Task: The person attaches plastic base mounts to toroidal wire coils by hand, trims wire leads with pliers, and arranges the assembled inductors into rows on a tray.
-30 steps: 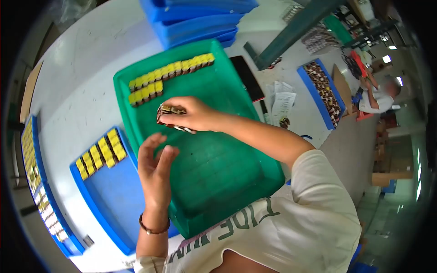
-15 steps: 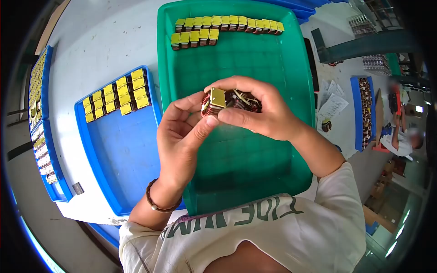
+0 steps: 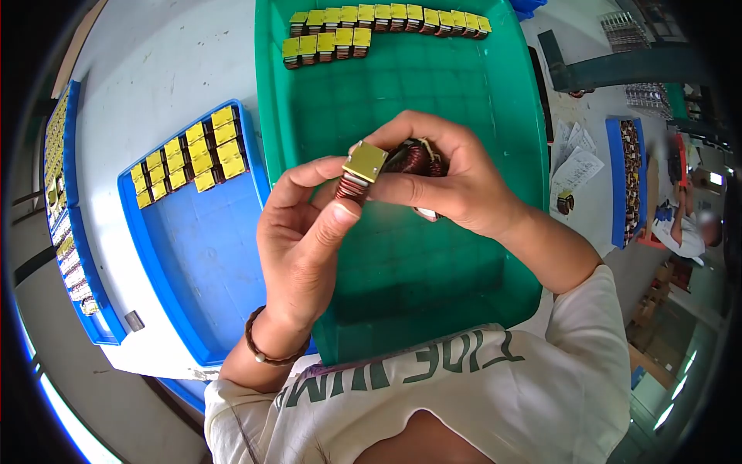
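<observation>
Between the thumb and fingers of my left hand [image 3: 297, 232] is a copper-wound coil [image 3: 353, 188] capped by a square yellow plate [image 3: 365, 162]. My right hand [image 3: 456, 178] curls around another dark copper-wound coil [image 3: 417, 158], partly hidden by its fingers. The right thumb and index finger also reach the edge of the yellow plate. Both hands are over the green tub [image 3: 402, 255]. Along its far side stand two rows of yellow-topped coils [image 3: 386, 17], several in each.
A blue tray [image 3: 224, 294] on the left holds several yellow-topped coils [image 3: 189, 158] at its far end. Farther left are more filled blue trays [image 3: 77, 224]. To the right are papers [image 3: 573, 174], a single coil [image 3: 565, 203], a blue bin of parts [image 3: 630, 178] and another person [image 3: 684, 232].
The yellow-plated coil has been turned, so its plate now faces up at a different angle and its windings show below. The coil in my right hand has rotated too. The view has shifted slightly.
</observation>
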`<state>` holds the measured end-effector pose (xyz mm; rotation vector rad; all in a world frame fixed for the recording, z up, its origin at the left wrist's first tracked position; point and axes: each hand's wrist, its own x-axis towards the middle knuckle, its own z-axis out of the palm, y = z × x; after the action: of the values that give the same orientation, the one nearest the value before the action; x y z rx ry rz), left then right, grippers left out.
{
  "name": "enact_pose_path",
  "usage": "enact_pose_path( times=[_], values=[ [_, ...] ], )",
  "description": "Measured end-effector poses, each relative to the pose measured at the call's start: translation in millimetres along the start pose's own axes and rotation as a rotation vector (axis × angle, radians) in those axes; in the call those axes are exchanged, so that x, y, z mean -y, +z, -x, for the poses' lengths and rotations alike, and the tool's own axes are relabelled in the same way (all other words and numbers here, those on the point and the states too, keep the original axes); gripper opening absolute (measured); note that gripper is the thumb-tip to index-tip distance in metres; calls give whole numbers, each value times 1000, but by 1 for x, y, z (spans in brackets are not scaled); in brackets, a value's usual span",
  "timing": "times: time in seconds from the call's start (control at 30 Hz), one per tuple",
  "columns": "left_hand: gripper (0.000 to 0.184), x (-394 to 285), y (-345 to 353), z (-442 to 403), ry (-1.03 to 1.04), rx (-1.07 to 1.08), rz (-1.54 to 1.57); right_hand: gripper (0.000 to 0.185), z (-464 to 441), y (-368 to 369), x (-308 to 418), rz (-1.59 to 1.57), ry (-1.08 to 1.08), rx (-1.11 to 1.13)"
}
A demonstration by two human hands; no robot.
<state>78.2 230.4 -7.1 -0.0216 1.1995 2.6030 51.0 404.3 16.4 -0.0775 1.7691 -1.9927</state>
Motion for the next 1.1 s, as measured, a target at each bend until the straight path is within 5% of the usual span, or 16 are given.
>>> enact_pose_path(
  times=[0.33,0.83,1.0,1.1],
  values=[
    [27,-5,-4,-1,-8,110,169,22,-2,4,-8,79,-417,-94],
    [43,-3,-1,0,-83,65,49,30,-2,-3,-6,452,-643,-41],
    [46,-5,-5,2,-148,31,137,26,7,-5,11,86,-106,-29],
    [51,-6,-4,1,-168,39,67,27,2,-9,8,-228,-61,-72]
  ],
)
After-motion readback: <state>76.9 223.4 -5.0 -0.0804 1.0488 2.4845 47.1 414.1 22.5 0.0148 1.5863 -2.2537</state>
